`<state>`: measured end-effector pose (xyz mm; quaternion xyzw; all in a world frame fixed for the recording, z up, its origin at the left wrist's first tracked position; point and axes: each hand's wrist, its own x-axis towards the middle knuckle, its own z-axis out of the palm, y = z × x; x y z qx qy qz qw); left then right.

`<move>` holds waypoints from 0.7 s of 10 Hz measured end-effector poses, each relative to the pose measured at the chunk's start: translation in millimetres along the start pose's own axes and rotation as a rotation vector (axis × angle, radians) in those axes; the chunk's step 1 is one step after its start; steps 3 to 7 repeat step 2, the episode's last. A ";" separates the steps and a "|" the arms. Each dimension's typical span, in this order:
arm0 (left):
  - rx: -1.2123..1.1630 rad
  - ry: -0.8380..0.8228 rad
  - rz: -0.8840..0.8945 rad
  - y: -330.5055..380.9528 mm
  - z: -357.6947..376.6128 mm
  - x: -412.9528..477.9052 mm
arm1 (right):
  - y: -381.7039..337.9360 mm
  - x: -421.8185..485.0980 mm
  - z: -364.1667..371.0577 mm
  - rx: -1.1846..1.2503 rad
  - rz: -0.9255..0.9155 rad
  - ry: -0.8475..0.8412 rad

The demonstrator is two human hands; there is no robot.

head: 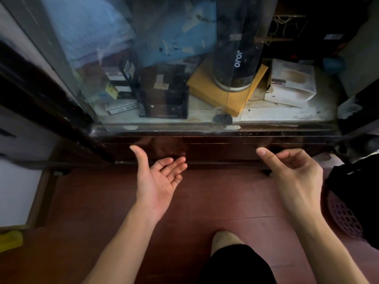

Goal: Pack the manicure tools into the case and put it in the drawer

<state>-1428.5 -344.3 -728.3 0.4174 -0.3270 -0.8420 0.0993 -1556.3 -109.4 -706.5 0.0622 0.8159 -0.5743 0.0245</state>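
I look down at a dark wooden cabinet whose drawer front [221,151] is closed, below a glass-fronted shelf. My left hand [159,177] is palm up with relaxed fingers just in front of the drawer's left part and holds nothing. My right hand [291,171] hovers at the drawer's right part, thumb pointing at the wood, fingers loosely curled and empty. No manicure case or tools are in sight.
Behind the glass [164,78] stand a black cylinder [235,58] on a yellow envelope [215,93], white boxes [291,85] and dark boxes [164,95]. A pink perforated basket [342,216] sits at the right. My foot [225,239] is on the red floor.
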 end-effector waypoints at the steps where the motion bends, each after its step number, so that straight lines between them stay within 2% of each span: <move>1: 0.014 0.018 0.006 1.0 0.3 1.4 | -1.7 -0.3 2.9 -0.035 0.003 -0.028; 2: 0.047 0.008 0.006 2.0 -1.7 -12.1 | -14.8 -7.7 -6.0 -0.041 0.048 -0.097; 7: 0.047 0.008 0.006 2.0 -1.7 -12.1 | -14.8 -7.7 -6.0 -0.041 0.048 -0.097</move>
